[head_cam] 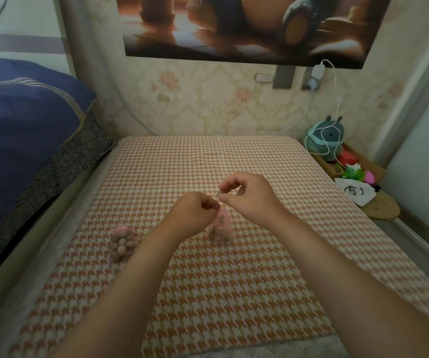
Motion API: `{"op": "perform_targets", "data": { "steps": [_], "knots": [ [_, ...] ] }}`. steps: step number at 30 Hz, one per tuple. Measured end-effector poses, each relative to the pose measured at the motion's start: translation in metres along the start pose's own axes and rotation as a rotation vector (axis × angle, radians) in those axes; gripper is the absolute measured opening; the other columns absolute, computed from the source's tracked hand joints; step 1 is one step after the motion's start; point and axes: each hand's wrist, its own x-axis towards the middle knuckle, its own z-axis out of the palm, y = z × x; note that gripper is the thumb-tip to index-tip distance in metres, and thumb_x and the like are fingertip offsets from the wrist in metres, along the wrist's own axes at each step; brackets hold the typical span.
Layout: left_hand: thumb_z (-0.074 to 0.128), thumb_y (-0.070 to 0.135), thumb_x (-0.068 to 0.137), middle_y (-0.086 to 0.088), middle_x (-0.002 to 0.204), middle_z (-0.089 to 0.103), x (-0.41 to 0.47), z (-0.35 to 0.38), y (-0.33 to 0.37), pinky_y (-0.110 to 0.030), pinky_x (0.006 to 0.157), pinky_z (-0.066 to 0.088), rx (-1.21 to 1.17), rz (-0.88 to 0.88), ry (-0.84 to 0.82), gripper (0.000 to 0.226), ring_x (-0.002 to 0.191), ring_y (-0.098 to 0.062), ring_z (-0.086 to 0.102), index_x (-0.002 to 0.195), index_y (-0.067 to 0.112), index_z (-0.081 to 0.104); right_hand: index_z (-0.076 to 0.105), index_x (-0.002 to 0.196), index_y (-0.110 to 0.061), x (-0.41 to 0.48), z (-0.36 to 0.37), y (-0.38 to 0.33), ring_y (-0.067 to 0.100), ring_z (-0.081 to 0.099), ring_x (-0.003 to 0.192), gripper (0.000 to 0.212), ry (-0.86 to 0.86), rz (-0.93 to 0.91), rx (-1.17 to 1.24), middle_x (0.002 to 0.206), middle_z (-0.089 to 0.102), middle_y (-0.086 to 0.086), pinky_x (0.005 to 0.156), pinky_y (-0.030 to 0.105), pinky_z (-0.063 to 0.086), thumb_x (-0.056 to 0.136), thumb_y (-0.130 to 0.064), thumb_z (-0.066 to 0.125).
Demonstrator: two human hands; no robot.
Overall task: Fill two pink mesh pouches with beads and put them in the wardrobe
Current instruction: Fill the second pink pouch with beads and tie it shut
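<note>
A pink mesh pouch (pixel 221 226) filled with beads hangs just above the orange houndstooth mat (pixel 208 293). My left hand (pixel 195 215) pinches its top on the left. My right hand (pixel 249 197) pinches something thin at the pouch's mouth on the right, likely its drawstring, though blur hides the detail. A second pink mesh pouch (pixel 123 242), full of round brownish beads, lies on the mat to the left, apart from both hands.
A blue quilt (pixel 22 130) is piled on the bed at left. At the right edge stand a wooden box (pixel 373 169) with a grey-green plush toy (pixel 327 138), bright toys and a white drawstring bag (pixel 355 192). White charger cables (pixel 337 99) hang down the wall.
</note>
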Motion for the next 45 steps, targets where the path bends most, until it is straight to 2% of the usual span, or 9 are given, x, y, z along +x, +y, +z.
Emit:
{"op": "perform_targets", "data": {
  "steps": [4, 10, 17, 21, 23, 26, 33, 41, 45],
  "knots": [
    [0.063, 0.02, 0.09, 0.007, 0.082, 0.073, 0.001, 0.001, 0.001, -0.035, 0.077, 0.058, -0.026, 0.01, -0.021, 0.014, 0.081, -0.015, 0.07, 0.087, 0.028, 0.074, 0.076, 0.09, -0.031, -0.02, -0.004, -0.002, -0.014, 0.056, 0.06, 0.009, -0.052, -0.013, -0.141, 0.079, 0.068, -0.03, 0.059, 0.008, 0.038, 0.085, -0.029, 0.082],
    [0.064, 0.018, 0.09, 0.009, 0.083, 0.073, 0.003, 0.003, -0.002, -0.027, 0.076, 0.056, -0.069, 0.028, -0.042, 0.016, 0.081, -0.007, 0.068, 0.098, 0.023, 0.077, 0.078, 0.1, -0.036, -0.022, -0.001, 0.009, -0.009, 0.051, 0.073, 0.014, -0.097, -0.052, -0.35, 0.101, 0.065, -0.018, 0.07, 0.019, 0.041, 0.09, -0.044, 0.072],
    [0.067, 0.02, 0.089, 0.011, 0.087, 0.072, 0.011, 0.004, -0.006, -0.018, 0.068, 0.051, -0.123, 0.04, -0.05, 0.014, 0.082, -0.003, 0.068, 0.1, 0.023, 0.075, 0.078, 0.104, -0.035, -0.021, -0.003, 0.008, -0.004, 0.058, 0.077, 0.019, -0.232, 0.059, -0.356, 0.101, 0.07, -0.019, 0.072, 0.026, 0.048, 0.098, -0.042, 0.062],
    [0.065, 0.016, 0.09, 0.009, 0.089, 0.071, 0.016, 0.003, -0.007, -0.016, 0.062, 0.047, -0.167, 0.029, -0.017, 0.013, 0.08, -0.005, 0.067, 0.099, 0.023, 0.072, 0.078, 0.077, -0.02, -0.027, -0.002, 0.012, 0.013, 0.054, 0.054, 0.028, -0.215, 0.106, -0.372, 0.072, 0.073, 0.004, 0.054, 0.032, 0.042, 0.097, -0.032, 0.061],
    [0.064, 0.015, 0.091, 0.009, 0.087, 0.071, 0.019, 0.002, -0.012, -0.016, 0.057, 0.043, -0.161, 0.015, 0.035, 0.013, 0.077, -0.006, 0.066, 0.096, 0.024, 0.072, 0.073, 0.065, -0.031, -0.031, -0.004, 0.011, 0.016, 0.055, 0.053, 0.033, -0.201, 0.123, -0.336, 0.071, 0.074, 0.002, 0.052, 0.033, 0.043, 0.096, -0.027, 0.063],
    [0.06, 0.009, 0.092, 0.006, 0.093, 0.072, 0.024, 0.008, -0.026, -0.018, 0.059, 0.044, -0.16, -0.02, 0.135, 0.019, 0.086, -0.014, 0.068, 0.091, 0.024, 0.073, 0.071, 0.071, -0.045, -0.033, -0.008, 0.009, 0.024, 0.073, 0.074, 0.031, -0.164, 0.154, -0.288, 0.082, 0.078, -0.006, 0.069, 0.044, 0.063, 0.094, -0.025, 0.066],
    [0.059, 0.003, 0.09, 0.008, 0.119, 0.061, 0.043, 0.036, -0.045, -0.033, 0.091, 0.053, 0.105, 0.102, 0.03, 0.037, 0.104, -0.013, 0.062, 0.117, 0.025, 0.071, 0.079, 0.091, -0.036, -0.026, -0.012, 0.017, 0.031, 0.074, 0.078, 0.018, -0.194, 0.181, -0.279, 0.087, 0.078, -0.007, 0.072, 0.052, 0.062, 0.095, -0.026, 0.065],
    [0.073, 0.021, 0.084, 0.007, 0.1, 0.071, 0.053, 0.044, -0.053, -0.03, 0.081, 0.055, 0.105, -0.006, 0.065, 0.014, 0.09, -0.011, 0.064, 0.098, 0.022, 0.075, 0.08, 0.1, -0.031, -0.016, -0.01, 0.022, 0.025, 0.074, 0.092, 0.018, -0.213, 0.187, -0.281, 0.097, 0.078, -0.009, 0.086, 0.049, 0.061, 0.096, -0.028, 0.063],
    [0.072, 0.017, 0.085, 0.009, 0.092, 0.07, 0.051, 0.034, -0.05, -0.017, 0.069, 0.047, -0.02, -0.037, 0.126, 0.008, 0.088, -0.009, 0.065, 0.091, 0.023, 0.072, 0.07, 0.077, -0.048, -0.018, -0.01, 0.018, 0.029, 0.074, 0.093, 0.026, -0.22, 0.161, -0.252, 0.097, 0.079, -0.004, 0.085, 0.052, 0.061, 0.094, -0.029, 0.065]
  ]
}}
